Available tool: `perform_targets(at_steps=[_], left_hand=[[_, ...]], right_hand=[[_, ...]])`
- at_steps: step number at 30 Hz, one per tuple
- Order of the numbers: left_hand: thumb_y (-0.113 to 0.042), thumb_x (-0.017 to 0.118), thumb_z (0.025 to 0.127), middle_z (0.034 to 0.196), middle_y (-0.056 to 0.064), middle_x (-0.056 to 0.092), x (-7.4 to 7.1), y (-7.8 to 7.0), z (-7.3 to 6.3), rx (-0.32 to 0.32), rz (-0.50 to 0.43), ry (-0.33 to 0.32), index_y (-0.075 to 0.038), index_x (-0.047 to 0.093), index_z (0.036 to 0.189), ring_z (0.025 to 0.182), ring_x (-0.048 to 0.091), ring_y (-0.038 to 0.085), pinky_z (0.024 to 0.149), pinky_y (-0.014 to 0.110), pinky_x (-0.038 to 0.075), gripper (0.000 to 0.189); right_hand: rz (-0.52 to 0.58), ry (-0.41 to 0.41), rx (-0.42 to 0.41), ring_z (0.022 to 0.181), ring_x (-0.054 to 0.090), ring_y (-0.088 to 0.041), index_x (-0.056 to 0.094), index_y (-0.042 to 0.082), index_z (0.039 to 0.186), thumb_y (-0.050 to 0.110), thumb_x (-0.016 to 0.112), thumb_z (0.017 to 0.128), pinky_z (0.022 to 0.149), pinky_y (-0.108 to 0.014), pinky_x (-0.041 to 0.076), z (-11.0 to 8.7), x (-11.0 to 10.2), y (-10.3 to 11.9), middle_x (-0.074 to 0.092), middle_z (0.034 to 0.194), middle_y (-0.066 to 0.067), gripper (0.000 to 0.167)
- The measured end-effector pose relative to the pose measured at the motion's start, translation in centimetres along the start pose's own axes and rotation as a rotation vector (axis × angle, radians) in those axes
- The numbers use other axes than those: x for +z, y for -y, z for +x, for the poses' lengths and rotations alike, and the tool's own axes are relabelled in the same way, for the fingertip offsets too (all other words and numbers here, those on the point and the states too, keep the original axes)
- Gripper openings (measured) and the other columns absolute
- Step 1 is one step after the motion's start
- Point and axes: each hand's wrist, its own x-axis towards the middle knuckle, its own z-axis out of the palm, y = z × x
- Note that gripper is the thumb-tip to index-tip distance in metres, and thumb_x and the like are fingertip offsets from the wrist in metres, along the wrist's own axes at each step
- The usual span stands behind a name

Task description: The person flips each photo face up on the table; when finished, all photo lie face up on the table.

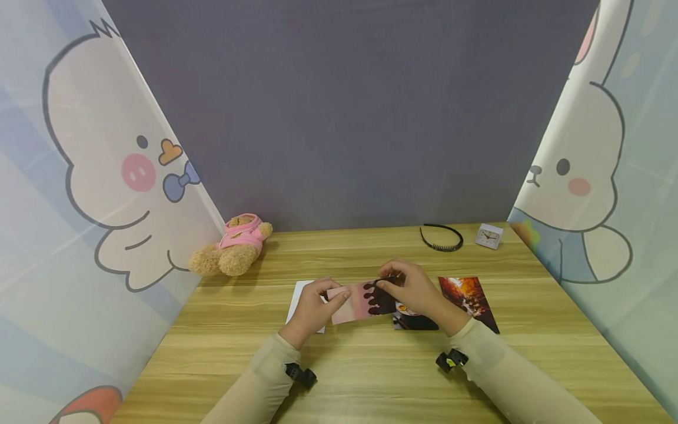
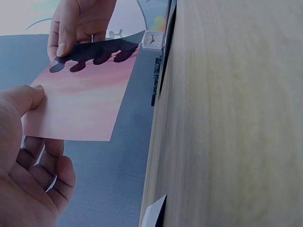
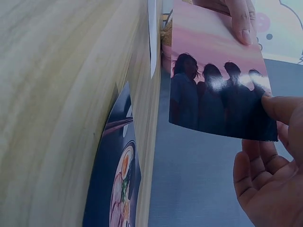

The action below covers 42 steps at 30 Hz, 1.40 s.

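A photo print (image 1: 349, 307) with a pink sky and several dark silhouetted figures is held up over the wooden table by both hands. My left hand (image 1: 311, 309) pinches its plain pale end, thumb on the picture side. At the dark end, my right hand (image 1: 413, 288) grips the print between thumb and fingers. The right wrist view shows the printed photo (image 3: 218, 71) slightly bowed, with glare on the figures. Under the right hand lies a food photo (image 3: 124, 175) showing a bowl and chopsticks. A white sheet (image 1: 295, 303) lies partly hidden behind the left hand.
A fiery orange and dark picture (image 1: 471, 297) lies right of the right forearm. Farther back are a black headband (image 1: 446, 248) and a small white clock (image 1: 489, 236). A teddy bear (image 1: 241, 247) in pink sits back left. Printed cloth walls and a grey panel (image 1: 344, 118) enclose the table.
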Motion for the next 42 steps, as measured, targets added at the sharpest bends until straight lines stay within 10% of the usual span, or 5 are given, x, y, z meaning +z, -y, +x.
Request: perform_targets(at_steps=[25, 42], left_hand=[[-0.027, 0.078, 0.098, 0.069, -0.009, 0.051, -0.1, 0.1, -0.1, 0.023, 0.018, -0.048, -0.021, 0.06, 0.076, 0.065, 0.049, 0.01, 0.062, 0.028, 0.045, 0.029], [-0.002, 0.079, 0.093, 0.08, 0.003, 0.068, 0.2, -0.4, 0.0, -0.02, 0.006, -0.115, -0.006, 0.072, 0.09, 0.068, 0.055, 0.011, 0.065, 0.031, 0.051, 0.008]], right_hand=[[-0.077, 0.079, 0.042, 0.078, 0.056, -0.018, 0.072, 0.026, 0.106, 0.026, 0.072, 0.102, 0.07, -0.035, 0.051, 0.0, -0.5, -0.5, 0.065, 0.099, 0.009, 0.004], [-0.067, 0.079, 0.06, 0.076, 0.055, -0.018, 0.066, 0.02, 0.103, 0.031, 0.066, 0.106, 0.064, -0.034, 0.047, 0.1, -0.8, -0.9, 0.062, 0.09, 0.005, 0.012]])
